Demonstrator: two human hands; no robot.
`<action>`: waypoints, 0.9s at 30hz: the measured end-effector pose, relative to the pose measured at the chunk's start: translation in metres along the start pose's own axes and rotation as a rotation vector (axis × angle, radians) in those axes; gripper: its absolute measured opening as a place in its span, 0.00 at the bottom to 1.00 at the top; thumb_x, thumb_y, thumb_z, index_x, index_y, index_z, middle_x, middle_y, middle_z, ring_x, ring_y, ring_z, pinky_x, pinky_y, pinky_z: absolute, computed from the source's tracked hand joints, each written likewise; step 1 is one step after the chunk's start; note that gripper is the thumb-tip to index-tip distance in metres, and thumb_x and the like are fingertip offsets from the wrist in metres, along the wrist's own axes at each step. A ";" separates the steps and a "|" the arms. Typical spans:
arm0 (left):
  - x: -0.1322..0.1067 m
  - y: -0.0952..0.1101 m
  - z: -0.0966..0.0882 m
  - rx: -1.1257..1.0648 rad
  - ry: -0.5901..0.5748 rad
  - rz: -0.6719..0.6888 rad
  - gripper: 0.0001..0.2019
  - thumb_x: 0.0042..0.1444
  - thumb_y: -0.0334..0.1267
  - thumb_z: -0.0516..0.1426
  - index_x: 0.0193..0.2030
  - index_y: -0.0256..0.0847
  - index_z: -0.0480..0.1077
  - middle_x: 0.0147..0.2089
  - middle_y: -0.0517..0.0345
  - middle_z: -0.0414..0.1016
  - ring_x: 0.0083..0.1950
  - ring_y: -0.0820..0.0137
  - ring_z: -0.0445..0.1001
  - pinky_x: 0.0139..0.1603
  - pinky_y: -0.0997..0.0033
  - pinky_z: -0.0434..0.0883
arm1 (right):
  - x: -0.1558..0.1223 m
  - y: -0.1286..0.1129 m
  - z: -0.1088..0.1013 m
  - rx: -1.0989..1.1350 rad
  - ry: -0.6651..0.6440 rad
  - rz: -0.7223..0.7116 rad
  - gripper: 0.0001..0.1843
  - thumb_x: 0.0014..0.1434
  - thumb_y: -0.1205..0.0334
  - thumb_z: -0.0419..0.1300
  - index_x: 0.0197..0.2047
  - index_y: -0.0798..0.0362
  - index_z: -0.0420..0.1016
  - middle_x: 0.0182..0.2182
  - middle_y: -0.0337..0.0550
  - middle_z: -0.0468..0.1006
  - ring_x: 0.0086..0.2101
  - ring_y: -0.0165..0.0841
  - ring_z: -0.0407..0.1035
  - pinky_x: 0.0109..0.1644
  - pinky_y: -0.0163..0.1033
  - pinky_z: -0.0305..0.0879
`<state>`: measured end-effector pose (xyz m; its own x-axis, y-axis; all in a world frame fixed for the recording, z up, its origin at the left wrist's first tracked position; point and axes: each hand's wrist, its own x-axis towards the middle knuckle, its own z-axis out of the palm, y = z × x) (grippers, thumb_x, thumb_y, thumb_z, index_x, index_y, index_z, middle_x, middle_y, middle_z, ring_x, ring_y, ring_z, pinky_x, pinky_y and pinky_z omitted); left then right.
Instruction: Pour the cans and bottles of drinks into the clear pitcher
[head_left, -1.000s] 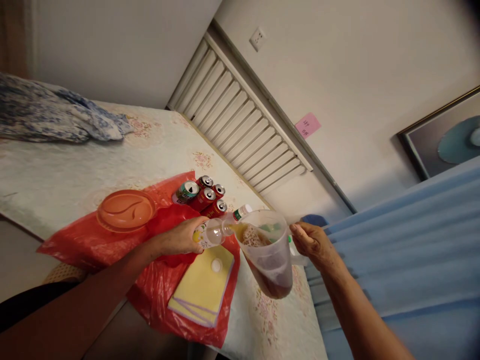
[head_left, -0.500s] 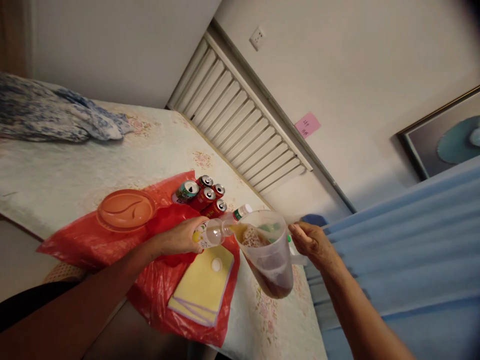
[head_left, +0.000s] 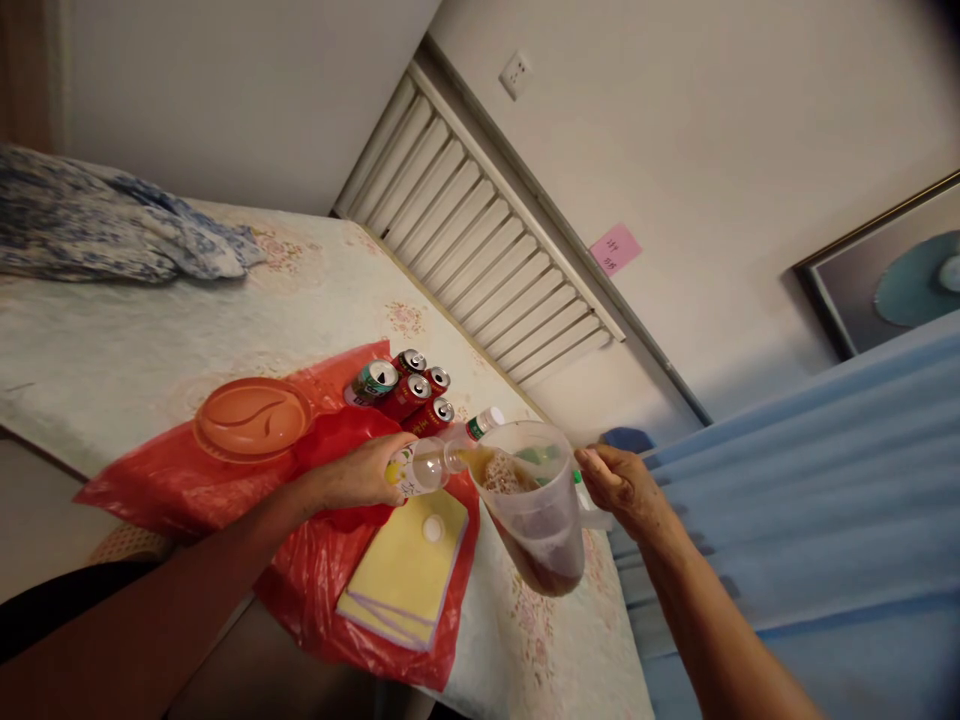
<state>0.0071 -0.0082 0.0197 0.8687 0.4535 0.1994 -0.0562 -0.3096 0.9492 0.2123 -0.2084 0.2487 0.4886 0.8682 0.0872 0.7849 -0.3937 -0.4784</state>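
My left hand [head_left: 367,472] is wrapped round a clear plastic bottle [head_left: 429,466] with a yellow fruit label. The bottle's open neck meets the rim of a translucent plastic jug [head_left: 544,530]. Brown, foamy liquid [head_left: 506,475] lies in the jug and reaches the rim at the bottle's mouth. The jug is tilted toward the bottle, and my right hand [head_left: 619,488] grips its handle. Below the bottle, a white cap [head_left: 433,528] rests on a folded yellow cloth [head_left: 409,575]. How much liquid the bottle holds is hard to see.
A red plastic bag [head_left: 307,590] lies spread over the flowered tablecloth [head_left: 322,290]. On it sits an orange dish [head_left: 253,420]. Several drink cans [head_left: 409,395] and a capped bottle [head_left: 484,424] stand behind. A radiator [head_left: 480,220] lines the wall; a blue curtain [head_left: 810,480] hangs right.
The jug has shifted very slightly in my right hand. My left hand and the bottle stay in place, with the neck still against the jug's rim.
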 end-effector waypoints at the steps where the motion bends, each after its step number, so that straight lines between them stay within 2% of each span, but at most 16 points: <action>1: 0.000 -0.001 0.000 0.005 0.002 0.005 0.29 0.41 0.38 0.62 0.55 0.44 0.67 0.51 0.57 0.76 0.49 0.61 0.75 0.42 0.71 0.70 | -0.001 0.001 0.001 0.029 0.001 0.010 0.30 0.56 0.33 0.56 0.20 0.49 0.56 0.15 0.32 0.53 0.18 0.25 0.46 0.20 0.33 0.43; 9: -0.001 -0.001 0.001 0.006 0.008 0.019 0.29 0.42 0.36 0.63 0.55 0.43 0.66 0.52 0.55 0.76 0.50 0.61 0.75 0.44 0.73 0.70 | -0.013 0.023 0.023 0.335 0.026 0.090 0.30 0.55 0.34 0.59 0.20 0.49 0.56 0.14 0.28 0.50 0.17 0.23 0.42 0.19 0.32 0.38; 14: -0.003 0.000 0.004 -0.067 -0.004 -0.039 0.34 0.40 0.36 0.63 0.58 0.42 0.64 0.52 0.55 0.76 0.51 0.60 0.75 0.47 0.70 0.71 | -0.023 0.039 0.040 0.601 0.097 0.117 0.30 0.57 0.39 0.59 0.18 0.49 0.52 0.13 0.27 0.49 0.16 0.22 0.39 0.19 0.32 0.37; 17: -0.011 0.005 0.004 -0.118 -0.042 -0.051 0.37 0.39 0.35 0.63 0.60 0.42 0.63 0.52 0.55 0.76 0.51 0.60 0.75 0.48 0.69 0.72 | -0.026 0.041 0.044 0.730 0.145 0.122 0.28 0.57 0.43 0.59 0.16 0.49 0.52 0.12 0.28 0.48 0.15 0.22 0.39 0.18 0.32 0.38; 19: -0.019 0.011 0.003 -0.158 -0.099 -0.056 0.39 0.38 0.35 0.64 0.62 0.42 0.62 0.54 0.55 0.76 0.52 0.59 0.75 0.48 0.69 0.72 | -0.026 0.035 0.046 0.810 0.176 0.122 0.27 0.58 0.46 0.59 0.16 0.49 0.52 0.12 0.27 0.48 0.15 0.22 0.38 0.18 0.32 0.38; 22: -0.033 0.018 0.003 -0.191 -0.247 -0.050 0.39 0.37 0.35 0.65 0.61 0.44 0.64 0.55 0.57 0.75 0.55 0.57 0.74 0.50 0.68 0.72 | -0.024 0.019 0.050 0.925 0.232 0.097 0.25 0.56 0.51 0.60 0.18 0.49 0.51 0.13 0.25 0.46 0.16 0.22 0.36 0.17 0.31 0.39; 25: -0.044 0.018 0.007 -0.166 -0.386 -0.017 0.40 0.33 0.38 0.67 0.59 0.44 0.66 0.56 0.57 0.75 0.57 0.54 0.72 0.55 0.66 0.71 | -0.018 0.003 0.059 1.008 0.302 0.057 0.24 0.53 0.53 0.63 0.19 0.49 0.50 0.14 0.25 0.46 0.16 0.21 0.35 0.16 0.30 0.38; 27: -0.048 0.014 0.012 -0.176 -0.478 -0.015 0.41 0.31 0.40 0.69 0.58 0.44 0.67 0.56 0.57 0.75 0.56 0.54 0.73 0.54 0.64 0.71 | -0.011 -0.005 0.069 1.035 0.330 0.035 0.24 0.50 0.53 0.64 0.20 0.49 0.50 0.14 0.25 0.46 0.16 0.21 0.35 0.16 0.29 0.36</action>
<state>-0.0293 -0.0440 0.0210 0.9959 0.0106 0.0904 -0.0880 -0.1418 0.9860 0.1769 -0.1952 0.1901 0.7040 0.6767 0.2156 0.1422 0.1632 -0.9763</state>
